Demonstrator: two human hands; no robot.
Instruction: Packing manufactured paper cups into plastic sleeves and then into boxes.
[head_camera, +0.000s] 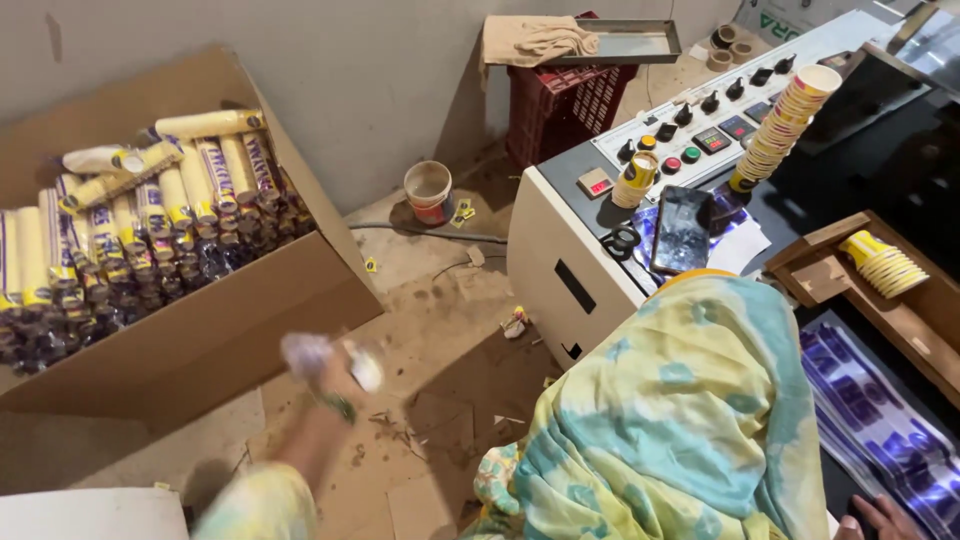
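My left hand (332, 378) is stretched out over the floor, blurred by motion, and seems closed on a pale crumpled wrapper (305, 352). It hovers just in front of a large open cardboard box (230, 320) packed with several plastic-wrapped sleeves of stacked paper cups (150, 215). Only the fingers of my right hand (880, 520) show at the bottom right, lying flat on a pile of blue printed sheets (880, 420). A teal and yellow garment (680, 420) covers my lap between the hands.
A machine cabinet with a knob and button panel (700, 125) stands at right, with a leaning cup stack (785, 115), a phone (682, 228) and scissors (622, 241) on it. Beside it is a wooden tray of yellow cups (885, 265). Behind are a red crate (565, 105) and a floor bucket (428, 190).
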